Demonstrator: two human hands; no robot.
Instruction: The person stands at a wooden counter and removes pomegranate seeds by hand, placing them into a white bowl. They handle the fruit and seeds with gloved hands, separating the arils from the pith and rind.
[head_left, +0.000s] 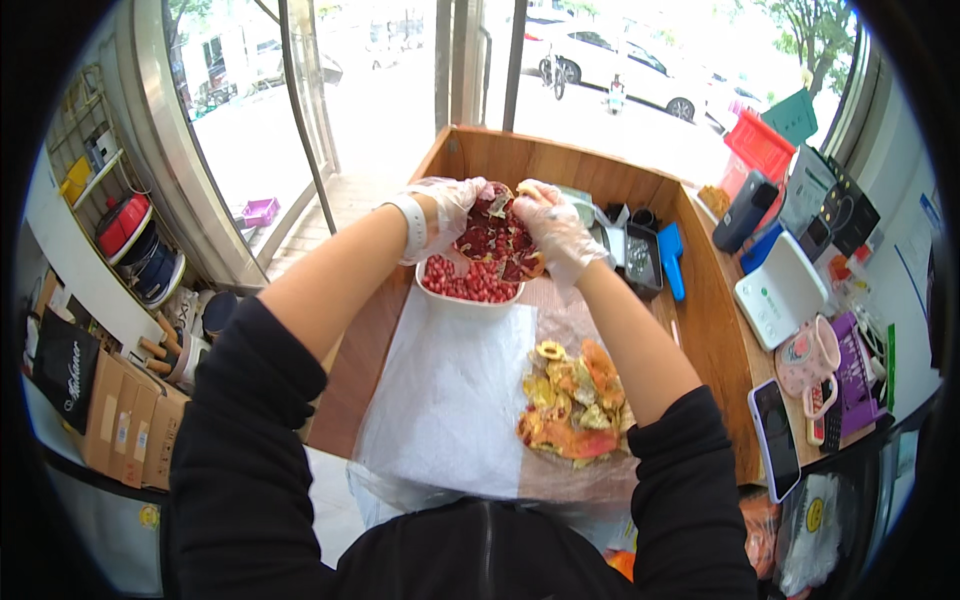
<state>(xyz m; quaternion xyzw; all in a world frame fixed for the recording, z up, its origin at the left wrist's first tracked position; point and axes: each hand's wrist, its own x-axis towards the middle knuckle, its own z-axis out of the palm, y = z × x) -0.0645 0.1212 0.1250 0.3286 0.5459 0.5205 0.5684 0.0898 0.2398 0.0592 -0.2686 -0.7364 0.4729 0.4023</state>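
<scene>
A broken-open pomegranate (495, 232) is held up between both hands, its dark red seeds and pale membranes exposed. My left hand (450, 214), in a clear plastic glove, grips its left side. Gloved the same way, my right hand (551, 225) holds the right side. Directly below sits a white bowl (472, 306) filled with loose red pomegranate seeds (469, 283); the fruit hides its far part. Nearer me, to the right, lies a heap of pomegranate peel and membrane scraps (577, 405) on clear plastic sheeting.
White sheeting (442, 405) covers part of the wooden counter (352, 390). At the back right are a dark container (643, 259) and a blue scoop-like tool (672, 259). On the raised right ledge stand a phone (775, 439), a pink mug (806, 356) and a white device (780, 292). Wooden walls enclose the far side.
</scene>
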